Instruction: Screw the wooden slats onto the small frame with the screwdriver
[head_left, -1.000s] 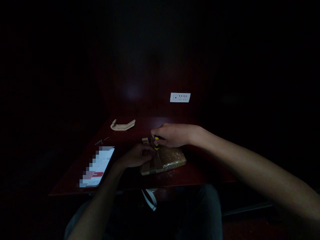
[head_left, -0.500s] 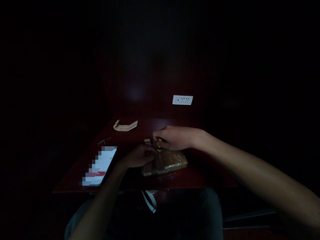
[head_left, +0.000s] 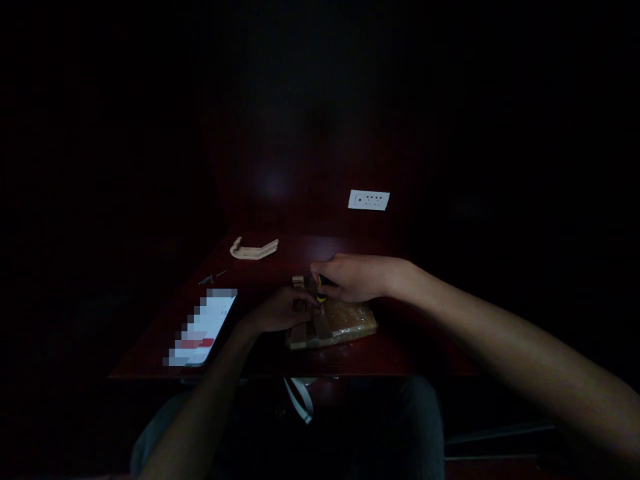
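Observation:
My right hand (head_left: 347, 276) is closed around a small black and yellow screwdriver (head_left: 321, 298), held upright with its tip end down. Close beside that lower end, the fingers of my left hand (head_left: 280, 310) are bent together; what they pinch, if anything, is too dark to make out. Beneath both hands lies a flat parcel wrapped in brown tape and clear plastic (head_left: 354, 321). The end of a beige piece (head_left: 298, 281) shows just behind my left fingers, its remainder hidden by the hands.
On the dark red table (head_left: 400, 357) a beige curved bracket (head_left: 254, 252) lies at the back left. Several screws (head_left: 211, 279) lie in front of it, near a lit phone (head_left: 207, 333). A white socket plate (head_left: 369, 200) is on the wall. A white strap (head_left: 301, 403) hangs below the table edge.
The view has shifted slightly. My right hand sits a little lower on the screwdriver, hiding more of its handle and shaft. Both hands stay at the same spot over the parcel.

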Motion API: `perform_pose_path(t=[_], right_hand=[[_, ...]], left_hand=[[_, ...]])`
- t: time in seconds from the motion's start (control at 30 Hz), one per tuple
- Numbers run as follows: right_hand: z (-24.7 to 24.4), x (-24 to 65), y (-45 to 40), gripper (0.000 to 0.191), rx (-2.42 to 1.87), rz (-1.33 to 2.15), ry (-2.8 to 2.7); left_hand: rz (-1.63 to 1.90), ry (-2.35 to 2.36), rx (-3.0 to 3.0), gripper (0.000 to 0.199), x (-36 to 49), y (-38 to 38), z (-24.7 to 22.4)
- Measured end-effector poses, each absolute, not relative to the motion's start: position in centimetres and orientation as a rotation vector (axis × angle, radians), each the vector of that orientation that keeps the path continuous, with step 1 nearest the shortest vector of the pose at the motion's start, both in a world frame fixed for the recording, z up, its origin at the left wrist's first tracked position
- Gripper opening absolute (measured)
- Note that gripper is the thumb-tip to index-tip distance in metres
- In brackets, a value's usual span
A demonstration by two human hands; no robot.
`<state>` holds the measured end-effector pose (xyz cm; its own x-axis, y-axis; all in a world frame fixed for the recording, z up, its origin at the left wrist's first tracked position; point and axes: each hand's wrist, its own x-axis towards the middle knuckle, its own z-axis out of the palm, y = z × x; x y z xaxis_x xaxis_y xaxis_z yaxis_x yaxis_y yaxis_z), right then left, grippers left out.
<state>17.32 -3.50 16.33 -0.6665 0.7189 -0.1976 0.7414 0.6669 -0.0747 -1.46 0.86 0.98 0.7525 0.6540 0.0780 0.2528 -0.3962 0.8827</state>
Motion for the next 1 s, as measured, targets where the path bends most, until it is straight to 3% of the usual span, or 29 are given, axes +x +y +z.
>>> perform_pose_path(t=[0.3,0.5,1.0], right_hand=[[16.0,17.2,-3.3,0.028,1.242,-0.145,2.713],[15.7,17.5,-3.2,0.018,1.201,-0.230,2.779],[14.9,17.4,-3.2,0.028,1.300,-0.323,2.737]], left_hand=[[0.502,0.718,2.010,0.020,-1.4,0.6,1.5],[0.527,0.694,1.997,0.018,-1.5,0.6,1.4],[0.468,0.693,1.962,0.027,-1.5,1.1,1.0]])
